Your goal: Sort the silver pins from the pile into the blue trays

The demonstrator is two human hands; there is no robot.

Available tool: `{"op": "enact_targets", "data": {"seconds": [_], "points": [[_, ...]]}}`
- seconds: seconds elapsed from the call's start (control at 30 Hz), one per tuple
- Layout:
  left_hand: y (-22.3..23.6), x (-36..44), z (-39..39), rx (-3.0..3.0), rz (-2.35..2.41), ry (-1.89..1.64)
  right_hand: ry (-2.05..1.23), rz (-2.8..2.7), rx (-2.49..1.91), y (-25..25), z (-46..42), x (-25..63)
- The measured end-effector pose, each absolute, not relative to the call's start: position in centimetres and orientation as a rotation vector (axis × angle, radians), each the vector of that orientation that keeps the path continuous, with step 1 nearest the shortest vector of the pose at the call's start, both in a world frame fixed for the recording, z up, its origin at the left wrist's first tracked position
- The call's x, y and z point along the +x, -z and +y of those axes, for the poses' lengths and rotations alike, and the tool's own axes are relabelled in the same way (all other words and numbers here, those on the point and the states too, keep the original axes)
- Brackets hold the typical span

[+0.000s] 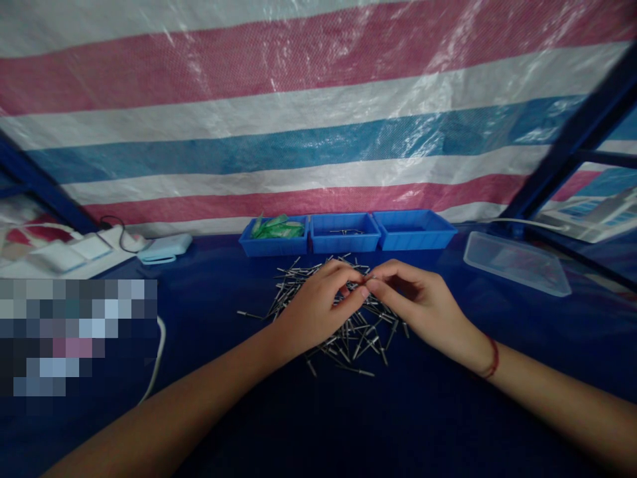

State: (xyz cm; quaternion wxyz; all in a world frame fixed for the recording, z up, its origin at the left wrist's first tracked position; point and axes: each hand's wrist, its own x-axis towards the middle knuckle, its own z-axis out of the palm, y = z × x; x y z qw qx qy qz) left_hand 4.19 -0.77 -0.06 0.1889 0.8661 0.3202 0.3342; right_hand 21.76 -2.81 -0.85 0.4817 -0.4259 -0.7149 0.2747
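forearms [199,405] in front of apparent rivets [354,332], blue bins [345,244] behind

Two hands, one left hand [311,311] and one right hand [430,305]; three blue bins [345,244] at centre; one clear plastic lid [517,264] at right; one pale-blue case [166,248] at left; dozens of metal rivets [350,335], too overlapped to count.

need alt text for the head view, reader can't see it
A person's left hand and right hand meet at the fingertips above a pile of thin metal pins on a dark blue table; anything pinched is too small to identify. Behind stand three blue bins, the left one holding green material, before a striped sheet.
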Motion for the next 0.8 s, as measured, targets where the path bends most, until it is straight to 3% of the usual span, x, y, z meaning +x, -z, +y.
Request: {"op": "enact_targets", "data": {"seconds": [0.63,0.8], "points": [[-0.2,3.8,-1.1,2.590,0.946,-1.260,-0.639,-1.841,-1.006,0.8,-2.5,21.8],[-0.5,2.7,0.1,2.502,1.171,-1.116,-0.308,-1.910,-1.108,-0.3,0.1,22.1]]}}
